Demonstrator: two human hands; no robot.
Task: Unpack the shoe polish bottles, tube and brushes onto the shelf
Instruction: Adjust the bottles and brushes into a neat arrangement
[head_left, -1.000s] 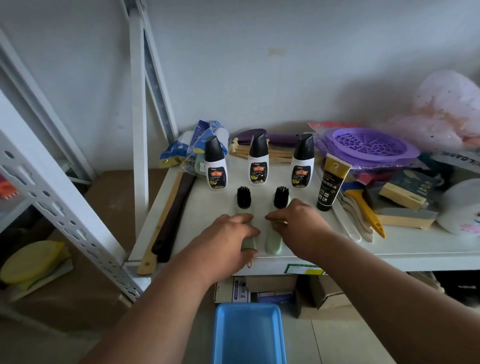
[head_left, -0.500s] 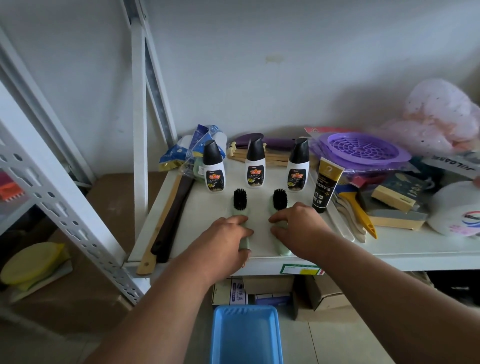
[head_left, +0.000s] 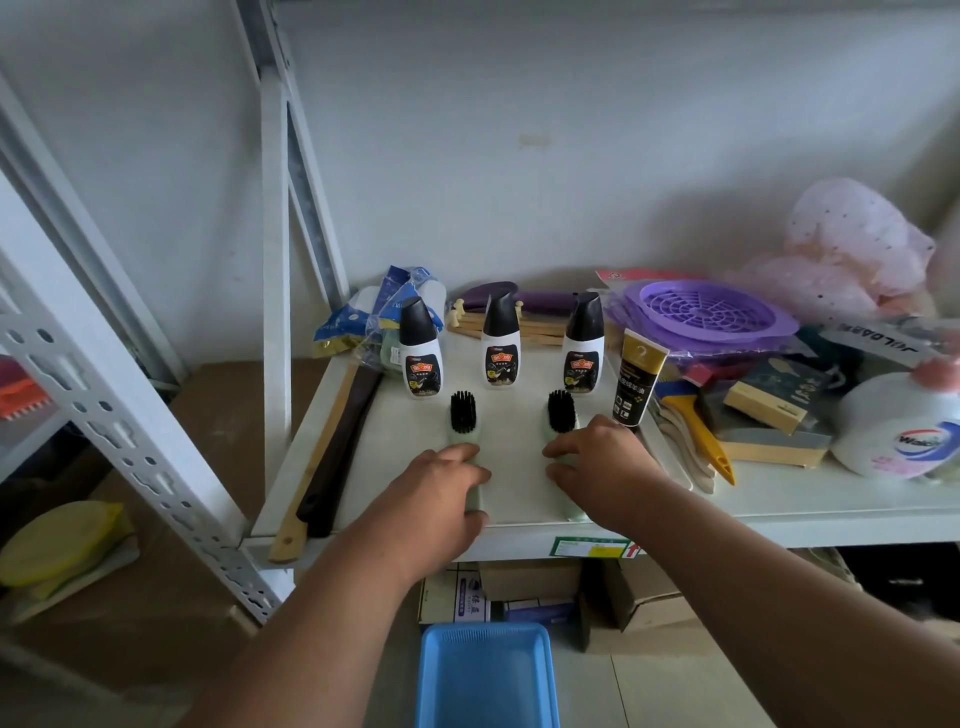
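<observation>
Three white shoe polish bottles with black caps stand in a row on the white shelf (head_left: 779, 499): left bottle (head_left: 420, 351), middle bottle (head_left: 500, 343), right bottle (head_left: 584, 345). A black and gold tube (head_left: 638, 378) stands upright to their right. In front lie two pale green brushes with black bristles, the left brush (head_left: 462, 415) and the right brush (head_left: 561, 415). My left hand (head_left: 441, 488) rests on the left brush's handle and my right hand (head_left: 597, 462) on the right brush's handle. Both handles are mostly hidden under the hands.
A long wooden shoehorn (head_left: 332, 457) lies along the shelf's left edge. Blue packets (head_left: 374, 317), a purple strainer (head_left: 706, 312), a yellow scraper (head_left: 696, 431), wooden blocks (head_left: 769, 410) and a white bottle (head_left: 898, 431) crowd the back and right. A blue tray (head_left: 485, 675) sits below.
Both hands have slid the two brushes apart, the left one leftward and the right one rightward, so the gap between them is wider.
</observation>
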